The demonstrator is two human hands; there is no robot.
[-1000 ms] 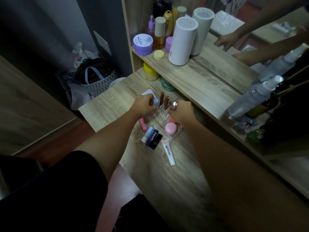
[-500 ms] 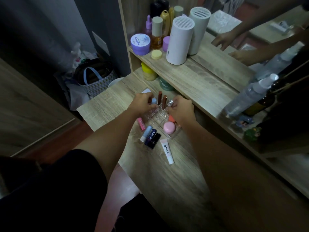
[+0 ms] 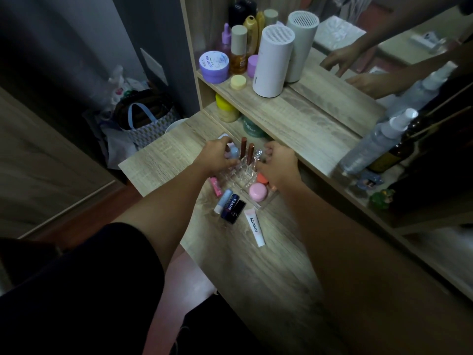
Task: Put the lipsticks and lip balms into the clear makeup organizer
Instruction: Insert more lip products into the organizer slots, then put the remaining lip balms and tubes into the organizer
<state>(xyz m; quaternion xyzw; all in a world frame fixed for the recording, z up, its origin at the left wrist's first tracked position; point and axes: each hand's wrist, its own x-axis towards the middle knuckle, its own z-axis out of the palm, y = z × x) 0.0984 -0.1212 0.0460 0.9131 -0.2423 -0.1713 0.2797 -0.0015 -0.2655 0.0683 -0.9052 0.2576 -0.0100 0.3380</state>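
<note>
The clear makeup organizer stands on the desk with two brown lipsticks upright in its back slots. My left hand is at its left side, fingers closed on a light-blue lip balm. My right hand is at its right side, fingers against a silver-capped lipstick that stands in a slot. A pink round balm and an orange one lie in the front tray. On the desk lie a pink stick, a pale-blue stick, a Nivea stick, a black lipstick and a white tube.
A shelf runs behind the organizer with jars, bottles and a white cylinder. A spray bottle stands to the right by a mirror. Jars sit under the shelf. The desk's left edge drops to a bag on the floor.
Both hands stay at the organizer's sides. The silver-capped lipstick stays upright by my right fingertips, and the view has shifted slightly.
</note>
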